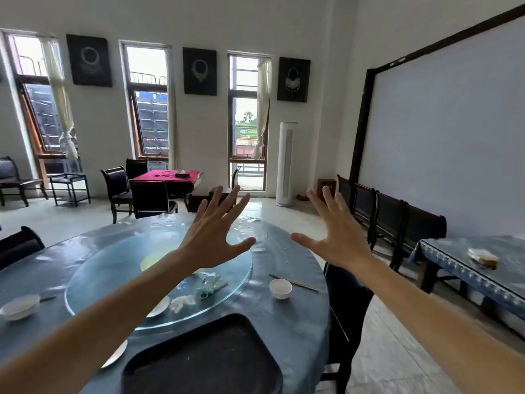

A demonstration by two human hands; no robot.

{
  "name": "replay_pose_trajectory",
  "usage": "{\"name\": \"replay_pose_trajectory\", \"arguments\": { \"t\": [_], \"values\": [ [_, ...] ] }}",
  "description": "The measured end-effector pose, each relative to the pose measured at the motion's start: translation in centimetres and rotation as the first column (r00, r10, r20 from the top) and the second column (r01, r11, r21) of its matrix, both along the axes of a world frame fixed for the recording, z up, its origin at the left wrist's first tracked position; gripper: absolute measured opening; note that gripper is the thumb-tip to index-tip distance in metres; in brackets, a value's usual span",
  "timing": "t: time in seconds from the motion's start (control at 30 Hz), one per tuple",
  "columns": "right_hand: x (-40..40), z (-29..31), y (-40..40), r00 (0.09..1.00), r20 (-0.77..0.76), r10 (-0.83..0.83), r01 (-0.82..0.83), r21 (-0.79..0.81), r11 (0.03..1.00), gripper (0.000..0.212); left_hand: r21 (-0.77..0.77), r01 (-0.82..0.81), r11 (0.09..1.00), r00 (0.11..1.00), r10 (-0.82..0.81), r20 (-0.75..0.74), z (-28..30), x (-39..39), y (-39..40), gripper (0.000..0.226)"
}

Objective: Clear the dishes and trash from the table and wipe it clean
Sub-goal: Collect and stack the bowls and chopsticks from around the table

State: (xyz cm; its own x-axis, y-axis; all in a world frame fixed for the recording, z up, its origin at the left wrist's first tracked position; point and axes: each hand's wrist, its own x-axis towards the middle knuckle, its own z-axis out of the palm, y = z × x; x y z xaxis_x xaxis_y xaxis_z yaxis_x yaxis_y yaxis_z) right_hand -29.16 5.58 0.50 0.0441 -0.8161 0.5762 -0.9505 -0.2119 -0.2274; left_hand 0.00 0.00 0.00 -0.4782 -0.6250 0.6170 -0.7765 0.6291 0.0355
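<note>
- Both arms reach forward in the middle of the frame. The left hand (pixel 211 240) is spread wide with straight fingers, holding nothing; the right hand (pixel 333 237) is spread the same way, also holding nothing. Both hang in the air above the far part of the round table (pixel 284 322), touching none of the things on it.
- The dishes and trash all sit lower in the frame, apparently untouched, so by my reading the clearing has not begun.
- A glass turntable (pixel 93 280) fills the centre of the table. On its near side lie a crumpled wrapper (pixel 210 284) and a wad of tissue (pixel 181 302), with a small plate (pixel 160 307) just beside the tissue, partly hidden by the left forearm.
- A white bowl (pixel 280 288) stands right of centre, close to the chopsticks (pixel 295 282). A second bowl (pixel 19 307) sits at the left edge of the frame.
- A dark tray (pixel 204 356) lies at the bottom centre, with another plate (pixel 116 354) showing at its left.
- Risks, as I judge them: the turntable may spin under a reaching hand and shift the plate or trash away. The tablecloth looks glossy and possibly slick, so a bowl nudged sideways could slide toward the rim. The chopsticks could roll off the right side if the bowl is lifted carelessly. Stacking dishes unevenly on the tray could make them tip when it is carried.
</note>
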Motion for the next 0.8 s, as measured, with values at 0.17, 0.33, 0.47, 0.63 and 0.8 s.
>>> {"name": "replay_pose_trajectory", "arguments": {
  "t": [0.17, 0.33, 0.47, 0.63, 0.8],
  "values": [
    [-2.9, -3.3, -3.8, 0.995, 0.088, -0.039, 0.024, 0.161, 0.987, 0.104, 0.117, 0.02, 0.993, 1.0, -0.023, 0.019, -4.1, -3.1, -4.4, 0.098],
    [-6.6, -7.5, -10.0, 0.992, 0.127, -0.003, -0.029, 0.252, 0.967, 0.102, 0.172, 0.003, 0.985, 0.999, -0.009, 0.032, -8.2, -6.3, -10.9, 0.095],
    [-9.8, -11.1, -15.9, 0.985, 0.17, 0.021, -0.073, 0.311, 0.948, 0.1, 0.249, -0.031, 0.968, 0.999, 0.024, 0.031, -11.5, -9.2, -16.2, 0.093],
    [-13.1, -15.7, -22.5, 0.959, 0.283, 0.026, -0.141, 0.393, 0.909, 0.097, 0.387, -0.084, 0.918, 0.996, 0.087, 0.011, -15.8, -12.3, -21.3, 0.094],
    [-14.4, -21.1, -27.5, 0.929, 0.368, -0.034, -0.163, 0.49, 0.856, 0.099, 0.543, -0.114, 0.832, 0.991, 0.131, 0.007, -20.7, -13.8, -24.9, 0.096]
  ]
}}
